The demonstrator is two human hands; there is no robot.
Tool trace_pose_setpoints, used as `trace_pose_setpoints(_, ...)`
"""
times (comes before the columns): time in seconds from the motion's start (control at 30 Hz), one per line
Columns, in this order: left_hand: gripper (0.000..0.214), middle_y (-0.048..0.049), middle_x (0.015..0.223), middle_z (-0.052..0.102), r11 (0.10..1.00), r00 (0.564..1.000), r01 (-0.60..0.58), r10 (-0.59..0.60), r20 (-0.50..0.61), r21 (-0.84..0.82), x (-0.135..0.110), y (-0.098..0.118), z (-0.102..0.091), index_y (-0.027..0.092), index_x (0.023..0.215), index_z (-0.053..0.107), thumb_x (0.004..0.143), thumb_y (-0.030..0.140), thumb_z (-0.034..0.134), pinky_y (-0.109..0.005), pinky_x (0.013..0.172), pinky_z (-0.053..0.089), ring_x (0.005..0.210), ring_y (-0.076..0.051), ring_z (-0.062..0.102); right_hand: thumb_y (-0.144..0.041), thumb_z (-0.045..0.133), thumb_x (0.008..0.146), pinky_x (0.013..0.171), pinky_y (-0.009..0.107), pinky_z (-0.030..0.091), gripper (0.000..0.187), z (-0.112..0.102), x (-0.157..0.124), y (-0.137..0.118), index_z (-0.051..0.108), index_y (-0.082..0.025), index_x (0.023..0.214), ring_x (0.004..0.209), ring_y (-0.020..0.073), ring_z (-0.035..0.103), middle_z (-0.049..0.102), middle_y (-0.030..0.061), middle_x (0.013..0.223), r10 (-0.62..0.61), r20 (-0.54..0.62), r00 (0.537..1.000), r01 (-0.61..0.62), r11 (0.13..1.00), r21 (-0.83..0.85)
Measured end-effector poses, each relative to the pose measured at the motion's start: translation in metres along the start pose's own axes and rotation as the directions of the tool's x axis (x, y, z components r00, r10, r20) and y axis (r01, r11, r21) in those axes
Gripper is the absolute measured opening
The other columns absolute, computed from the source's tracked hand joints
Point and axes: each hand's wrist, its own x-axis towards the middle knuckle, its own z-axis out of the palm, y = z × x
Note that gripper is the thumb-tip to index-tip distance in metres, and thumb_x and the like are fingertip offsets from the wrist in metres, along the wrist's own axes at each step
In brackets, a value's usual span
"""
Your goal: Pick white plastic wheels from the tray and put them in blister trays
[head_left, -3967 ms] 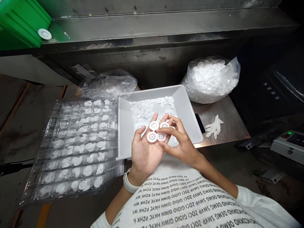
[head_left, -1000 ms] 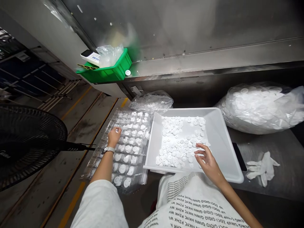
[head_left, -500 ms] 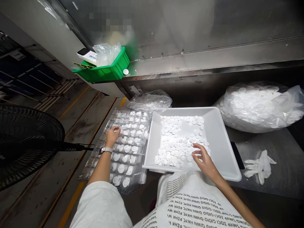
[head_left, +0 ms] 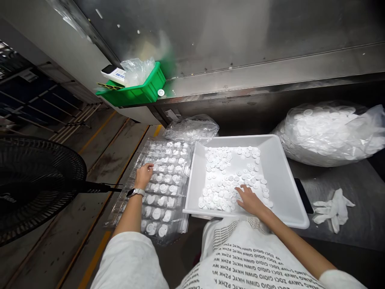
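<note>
My left hand (head_left: 144,176), with a watch on its wrist, is at the left part of a clear plastic blister tray (head_left: 176,192). Its fingers are curled together, and whatever they may hold is hidden. White round discs sit in rows in the tray's pockets. Over a white plastic bin (head_left: 281,188) my right hand (head_left: 250,199) reaches palm down, fingers apart, the tips among loose white discs (head_left: 221,196). No disc shows in its grasp.
A clear bag of white parts (head_left: 325,134) lies right of the bin, a smaller bag (head_left: 192,127) behind the tray. White gloves (head_left: 334,210) and a dark flat object (head_left: 303,196) are at right. A green box (head_left: 132,95) stands on the ledge; a black fan (head_left: 39,188) is at left.
My right hand has moved left and down onto the discs, turning palm down with its fingers spreading. The left hand stays over almost the same place on the tray.
</note>
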Motion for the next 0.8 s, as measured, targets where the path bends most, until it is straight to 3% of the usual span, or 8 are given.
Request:
trace_pose_setpoints(0.1,0.032,-0.0082,0.113,0.062,1.0,0.999,-0.024,0.024,-0.027,0.01,-0.003,0.002,0.001,0.015,0.114,0.058,0.09,0.036,0.056,-0.043,0.087,0.052,0.1,-0.02,0.061,-0.03,0.06,0.092,0.105,0.056,0.036,0.055,0.003,0.026,-0.016,0.037,-0.022,0.141,0.134,0.034,0.031,0.025,0.0114,0.15,-0.033,-0.006,0.999,0.033,0.998,-0.045)
trace_pose_setpoints(0.2,0.033,-0.0086,0.115,0.061,0.999,0.998,-0.036,0.037,-0.048,0.014,-0.007,0.002,0.002,0.015,0.116,0.057,0.09,0.035,0.056,-0.044,0.088,0.052,0.101,-0.02,0.061,-0.033,0.061,0.091,0.107,0.059,0.033,0.055,0.012,0.04,-0.028,0.04,-0.022,0.14,0.133,0.0341,0.032,0.028,0.0112,0.148,-0.057,0.036,0.998,0.06,0.996,-0.062)
trace_pose_setpoints(0.37,0.034,-0.0088,0.116,0.061,1.0,0.997,-0.029,0.029,-0.071,0.003,-0.015,-0.004,0.004,0.015,0.118,0.057,0.09,0.035,0.056,-0.044,0.089,0.051,0.102,-0.021,0.061,-0.033,0.058,0.093,0.097,0.048,0.046,0.038,0.025,0.032,-0.03,0.051,-0.017,0.127,0.119,0.0269,0.049,0.045,0.0107,0.134,-0.14,0.178,0.974,0.145,0.989,-0.014)
trace_pose_setpoints(0.53,0.033,-0.0085,0.114,0.062,0.999,0.994,-0.031,0.027,-0.11,-0.036,-0.022,-0.003,0.001,0.015,0.116,0.058,0.09,0.036,0.056,-0.044,0.089,0.051,0.101,-0.02,0.061,-0.035,0.054,0.096,0.085,0.038,0.053,0.028,0.02,0.02,-0.015,0.057,-0.014,0.115,0.097,0.0183,0.06,0.058,0.008,0.113,-0.171,0.336,0.926,0.158,0.985,0.064)
trace_pose_setpoints(0.67,0.033,-0.008,0.111,0.064,0.989,0.98,-0.091,0.067,-0.186,-0.12,-0.028,0.015,-0.003,0.015,0.114,0.059,0.09,0.038,0.055,-0.045,0.09,0.051,0.1,-0.02,0.062,-0.036,0.056,0.095,0.087,0.04,0.051,0.029,0.01,0.017,-0.007,0.058,-0.014,0.113,0.099,0.0194,0.059,0.059,0.0078,0.111,-0.101,0.378,0.92,0.085,0.995,0.06)
trace_pose_setpoints(0.8,0.032,-0.0075,0.109,0.065,0.932,0.957,-0.253,0.201,-0.212,-0.26,-0.042,0.049,-0.006,0.015,0.112,0.061,0.091,0.039,0.053,-0.044,0.09,0.05,0.097,-0.019,0.063,-0.037,0.056,0.095,0.087,0.04,0.051,0.03,0.003,0.01,-0.004,0.058,-0.014,0.113,0.099,0.0195,0.059,0.059,0.0079,0.111,0.002,0.379,0.925,-0.023,0.998,0.051)
